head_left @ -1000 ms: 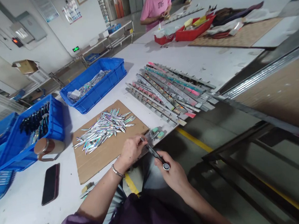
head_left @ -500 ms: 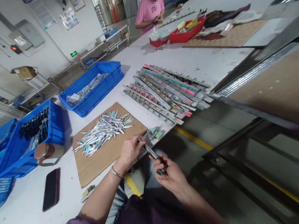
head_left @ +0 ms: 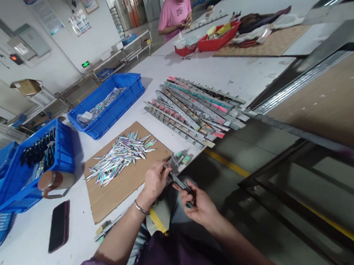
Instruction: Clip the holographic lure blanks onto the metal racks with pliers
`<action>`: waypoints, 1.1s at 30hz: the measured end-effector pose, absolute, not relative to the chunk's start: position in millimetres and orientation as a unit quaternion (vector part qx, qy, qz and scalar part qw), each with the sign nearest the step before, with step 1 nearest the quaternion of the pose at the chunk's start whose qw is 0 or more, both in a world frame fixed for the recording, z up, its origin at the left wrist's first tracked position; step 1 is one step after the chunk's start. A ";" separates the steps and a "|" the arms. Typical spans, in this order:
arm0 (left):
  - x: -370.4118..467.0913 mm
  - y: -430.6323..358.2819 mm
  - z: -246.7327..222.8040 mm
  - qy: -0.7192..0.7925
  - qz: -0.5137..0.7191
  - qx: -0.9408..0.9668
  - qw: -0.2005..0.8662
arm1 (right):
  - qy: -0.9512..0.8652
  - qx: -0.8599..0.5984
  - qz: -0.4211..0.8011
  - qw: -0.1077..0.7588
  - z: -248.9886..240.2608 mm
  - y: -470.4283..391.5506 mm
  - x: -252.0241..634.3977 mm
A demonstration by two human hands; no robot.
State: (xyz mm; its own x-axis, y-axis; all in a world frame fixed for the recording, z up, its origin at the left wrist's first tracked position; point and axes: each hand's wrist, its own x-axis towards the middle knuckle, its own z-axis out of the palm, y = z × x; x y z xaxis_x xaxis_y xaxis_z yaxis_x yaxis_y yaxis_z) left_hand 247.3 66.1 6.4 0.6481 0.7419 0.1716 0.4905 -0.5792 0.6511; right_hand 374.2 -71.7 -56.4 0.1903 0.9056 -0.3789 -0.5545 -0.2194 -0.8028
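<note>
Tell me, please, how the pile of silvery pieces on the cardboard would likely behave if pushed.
The pile of silvery pieces would probably spread rather than move as one, since they lie crisscrossed and look loose. Their shiny surfaces may make them slippery, and their slim, straight outlines suggest fairly stiff pieces.

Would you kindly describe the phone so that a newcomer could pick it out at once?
On the white table, find the cardboard sheet bearing silvery pieces. Left of it lies the phone, a flat black rectangle with a reddish edge, unlike the rounded mug nearby.
</note>
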 end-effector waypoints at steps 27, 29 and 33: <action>245.1 59.3 -2.5 0.372 0.224 0.858 0.275 | -0.661 -0.731 -0.016 0.167 -22.3 -81.6 393.1; 245.6 58.7 -2.7 0.369 0.224 0.862 0.265 | -0.654 -0.738 0.013 0.169 -24.7 -79.2 391.3; 247.7 54.4 -3.1 0.360 0.218 0.877 0.233 | -0.550 -0.712 0.271 0.341 -44.3 -75.5 398.7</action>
State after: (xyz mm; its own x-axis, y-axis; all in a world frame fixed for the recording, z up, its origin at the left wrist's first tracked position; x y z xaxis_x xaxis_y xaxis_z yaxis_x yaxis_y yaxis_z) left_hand 247.7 54.4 -3.1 0.6456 0.7330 0.2141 0.5304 -0.6321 0.5649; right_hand 398.7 -75.5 -44.3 0.2477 0.9688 -0.0115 0.5984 -0.1623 -0.7846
